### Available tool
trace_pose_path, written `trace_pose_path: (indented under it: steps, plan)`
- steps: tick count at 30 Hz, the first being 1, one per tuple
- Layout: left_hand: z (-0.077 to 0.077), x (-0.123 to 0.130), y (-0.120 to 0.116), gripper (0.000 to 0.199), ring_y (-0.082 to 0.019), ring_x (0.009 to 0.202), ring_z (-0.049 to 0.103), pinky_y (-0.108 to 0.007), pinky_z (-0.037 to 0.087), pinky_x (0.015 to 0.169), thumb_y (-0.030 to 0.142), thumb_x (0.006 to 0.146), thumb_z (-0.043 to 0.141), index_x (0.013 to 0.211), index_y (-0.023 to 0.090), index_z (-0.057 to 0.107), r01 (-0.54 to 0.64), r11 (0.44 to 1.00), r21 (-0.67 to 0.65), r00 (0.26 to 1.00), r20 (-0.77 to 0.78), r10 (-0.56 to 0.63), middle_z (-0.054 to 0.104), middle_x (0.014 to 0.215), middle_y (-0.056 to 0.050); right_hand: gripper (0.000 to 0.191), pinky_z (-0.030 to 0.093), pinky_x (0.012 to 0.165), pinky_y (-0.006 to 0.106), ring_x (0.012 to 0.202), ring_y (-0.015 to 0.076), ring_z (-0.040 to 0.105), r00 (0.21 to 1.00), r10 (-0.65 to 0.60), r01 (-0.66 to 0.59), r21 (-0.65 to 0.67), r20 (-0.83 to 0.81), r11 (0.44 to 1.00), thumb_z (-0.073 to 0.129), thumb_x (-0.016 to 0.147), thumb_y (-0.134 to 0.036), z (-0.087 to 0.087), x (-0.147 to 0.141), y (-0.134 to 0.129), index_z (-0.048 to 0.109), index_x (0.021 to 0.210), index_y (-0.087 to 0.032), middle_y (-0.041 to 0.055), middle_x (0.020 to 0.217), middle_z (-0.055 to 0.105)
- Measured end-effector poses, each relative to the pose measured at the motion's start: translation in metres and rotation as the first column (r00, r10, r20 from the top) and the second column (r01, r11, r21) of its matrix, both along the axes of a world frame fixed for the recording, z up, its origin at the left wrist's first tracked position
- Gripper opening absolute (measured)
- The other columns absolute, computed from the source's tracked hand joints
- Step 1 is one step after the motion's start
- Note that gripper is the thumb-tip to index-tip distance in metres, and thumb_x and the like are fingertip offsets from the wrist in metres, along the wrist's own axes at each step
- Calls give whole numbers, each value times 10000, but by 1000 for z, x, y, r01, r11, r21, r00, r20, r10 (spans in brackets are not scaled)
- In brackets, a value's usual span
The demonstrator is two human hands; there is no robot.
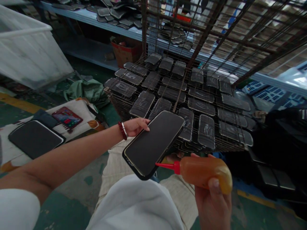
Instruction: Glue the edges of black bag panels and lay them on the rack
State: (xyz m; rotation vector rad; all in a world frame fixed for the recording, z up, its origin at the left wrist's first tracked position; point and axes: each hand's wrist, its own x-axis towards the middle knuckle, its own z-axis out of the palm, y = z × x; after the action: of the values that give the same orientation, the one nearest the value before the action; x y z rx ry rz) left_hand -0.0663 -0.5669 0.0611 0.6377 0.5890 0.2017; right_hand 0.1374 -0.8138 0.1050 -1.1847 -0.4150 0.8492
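Observation:
My left hand (137,126) grips a flat black pad (154,142) with rounded corners by its left edge, thumb on top and fingers hidden beneath. A thin pale line, looking like glue, runs around much of the pad's rim. In my right hand (214,198) is a squeeze bottle (203,172) of amber liquid, held sideways. Its red pointed nozzle (166,165) meets or nearly meets the pad's lower right edge. Beyond the pad, many similar black pads (142,103) lie in rows on a wire rack (176,105).
At left, another black pad (35,137) and a red phone (67,116) rest on a cloth-covered surface (79,108). A white bin (31,48) stands behind them. Wire mesh (201,35) rises over the rack. More pads (117,14) are heaped on a blue shelf (79,14).

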Motion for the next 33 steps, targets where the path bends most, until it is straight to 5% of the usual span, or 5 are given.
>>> trace_pose_path:
  steps: [11,17,22,28,33]
  plan:
    - [4,-1,3,514,-249,714,721,-374,578,724,-19,585,574,1089,42,654,-193,980,-41,979,-81,189,751,837,-147,704,543,811,369,1125,331,591,999,-19,20,-45,33,999,738,778,-444,-1,0,-5,446,1372,-205,175,1233,603]
    - [9,1,-2,496,-248,717,720,-361,586,701,-40,596,549,1074,44,652,-381,924,-44,919,-134,372,749,852,-152,570,528,874,325,1245,275,501,983,-131,130,18,128,991,684,851,-435,-8,2,-3,497,1342,-212,119,1290,576]
    - [11,4,-10,465,-257,728,722,-372,593,701,-45,620,525,1059,33,655,-503,863,-34,855,-168,492,749,849,-154,425,534,829,242,1157,200,563,957,-263,266,-11,121,964,685,860,-404,-17,4,1,572,1238,-246,54,1266,586]
    - [7,6,-23,376,-247,694,718,-363,594,705,-53,625,555,975,46,649,-631,775,26,752,-224,620,742,778,-126,462,565,768,247,1062,194,608,948,-315,308,-103,-55,946,755,791,-420,-25,-11,8,580,1184,-251,36,1212,604]
    - [13,16,-40,314,-231,656,707,-333,586,623,-54,611,570,889,79,634,-603,794,73,763,-238,602,736,767,-116,409,591,675,295,989,230,645,896,-71,37,-87,-439,996,766,782,-453,-20,-2,34,626,1105,-244,63,1141,647]
